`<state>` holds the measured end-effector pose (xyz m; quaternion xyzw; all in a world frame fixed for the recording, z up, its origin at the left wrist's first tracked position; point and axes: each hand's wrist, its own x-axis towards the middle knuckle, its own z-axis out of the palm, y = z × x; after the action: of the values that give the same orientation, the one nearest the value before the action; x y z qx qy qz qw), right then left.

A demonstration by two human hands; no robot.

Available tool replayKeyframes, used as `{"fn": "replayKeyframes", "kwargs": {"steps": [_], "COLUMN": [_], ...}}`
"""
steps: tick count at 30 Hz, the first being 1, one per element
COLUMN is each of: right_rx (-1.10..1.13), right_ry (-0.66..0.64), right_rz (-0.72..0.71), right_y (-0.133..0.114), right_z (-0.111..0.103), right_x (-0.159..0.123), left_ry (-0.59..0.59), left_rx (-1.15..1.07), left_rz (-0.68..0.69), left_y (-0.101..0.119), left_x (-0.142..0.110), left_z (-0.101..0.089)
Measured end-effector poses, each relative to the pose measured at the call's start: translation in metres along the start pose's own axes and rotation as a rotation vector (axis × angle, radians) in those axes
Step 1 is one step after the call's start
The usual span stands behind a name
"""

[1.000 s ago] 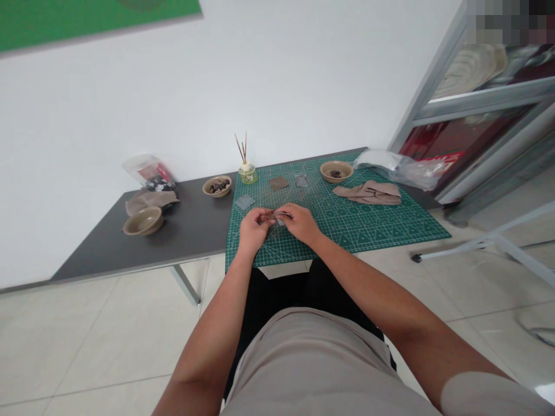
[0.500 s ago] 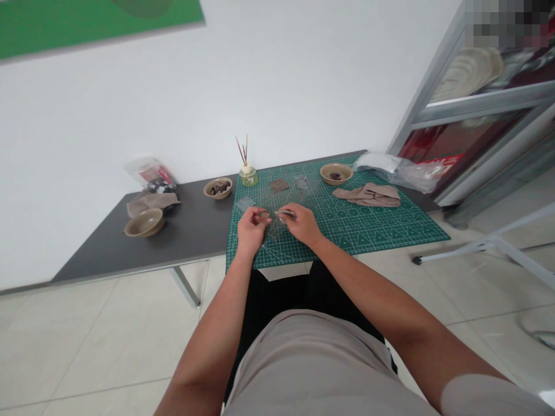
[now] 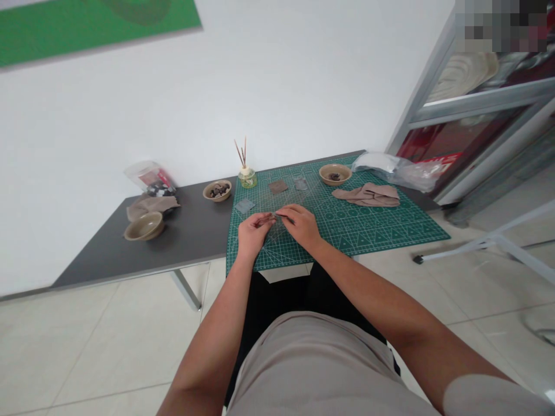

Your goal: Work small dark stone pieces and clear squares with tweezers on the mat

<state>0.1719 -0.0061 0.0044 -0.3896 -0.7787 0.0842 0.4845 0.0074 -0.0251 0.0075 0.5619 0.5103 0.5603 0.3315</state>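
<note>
Both my hands rest on the green cutting mat near its front left part. My left hand is closed, pinching something small that I cannot make out. My right hand is closed round a thin metal tool, whose tip points at the left fingers. A small clear bag lies under and between the hands. Beyond them on the mat lie three small squares: a grey one, a brown one and a clear one.
A tan bowl and a beige cloth sit at the mat's far right, next to a plastic bag. A reed diffuser, a bowl of dark pieces, an empty bowl and a packet stand on the grey table.
My hands have closed in on each other slightly; the left fingers and the tool tip now meet over the clear bag. The view shifted a little.
</note>
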Motion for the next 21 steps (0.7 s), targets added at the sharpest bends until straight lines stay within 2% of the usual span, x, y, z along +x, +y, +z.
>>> {"fn": "replayKeyframes", "kwargs": {"steps": [7, 15, 21], "right_rx": [-0.144, -0.187, -0.233], "right_ry": [-0.165, -0.253, -0.252], "right_rz": [-0.116, -0.201, -0.156], "right_y": [-0.004, -0.008, -0.011], "right_z": [0.002, 0.003, 0.003], "right_x": [-0.002, -0.002, -0.002], "left_ry": [0.007, 0.070, 0.116], "left_rx": [0.080, 0.159, 0.215], "left_rz": [-0.023, -0.012, 0.127], "left_y": [0.000, 0.002, 0.002], "left_x": [0.001, 0.002, 0.000], "left_z": [-0.002, -0.004, -0.003]}}
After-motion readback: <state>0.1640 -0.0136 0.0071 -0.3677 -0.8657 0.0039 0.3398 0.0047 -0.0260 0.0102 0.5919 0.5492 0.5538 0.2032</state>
